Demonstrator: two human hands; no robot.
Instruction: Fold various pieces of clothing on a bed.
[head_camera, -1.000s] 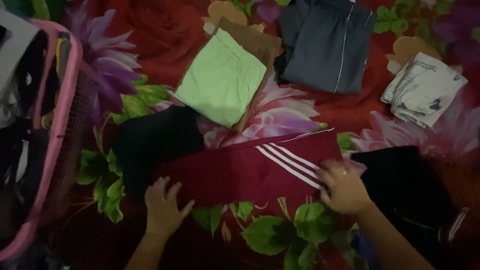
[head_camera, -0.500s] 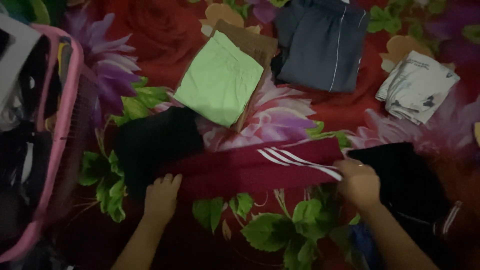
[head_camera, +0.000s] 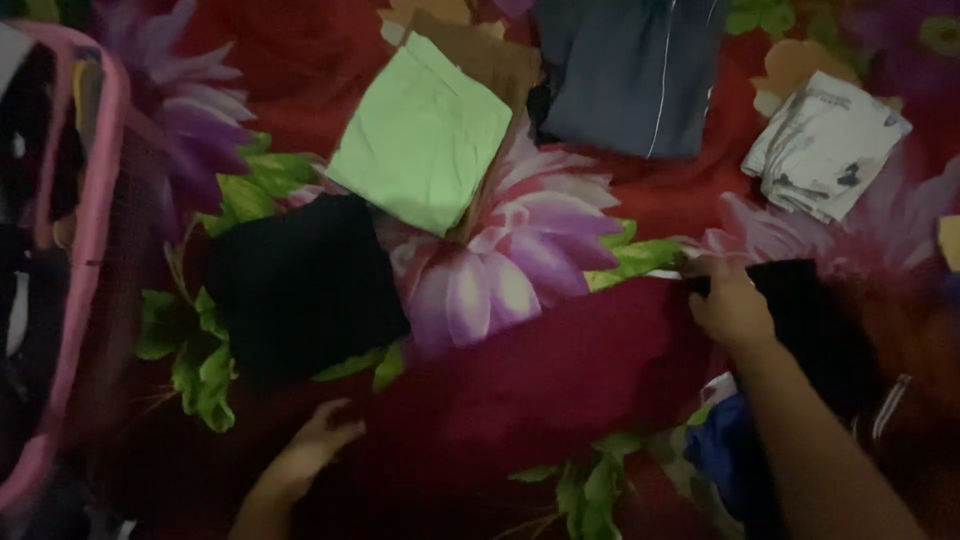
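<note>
2 bare hands work a dark red garment (head_camera: 560, 375) spread across the near middle of a flowered bedsheet (head_camera: 300, 60). Right hand (head_camera: 732, 305) pinches the garment's far right corner between curled fingers, lifting that edge just off the sheet. Left hand (head_camera: 315, 445) lies at the garment's near left end, fingers bent and resting on the cloth; whether it actually grips the fabric cannot be told in the dim light. Between the 2 hands the garment runs as 1 wide band, its surface plain red on the side that shows.

Just right of the right hand, and partly under the forearm, lies a black garment (head_camera: 820, 330) with a pale stripe near its lower right edge. Below the forearm, toward the sheet's near right corner, a bit of blue cloth (head_camera: 725, 455) pokes out.

Beside the red garment's left end sits a folded black piece (head_camera: 300, 285), its near edge touching or overlapping the red cloth. Farther up the sheet, a folded light green piece (head_camera: 420, 135) rests on top of a brown one (head_camera: 490, 55). Right of these, at the far edge, lies a folded dark grey garment (head_camera: 630, 75) with thin white piping. Toward the far right corner sits a folded white printed piece (head_camera: 825, 145).

Along the sheet's left edge stands a pink basket (head_camera: 85, 260) filled with dark and mixed clothes.
</note>
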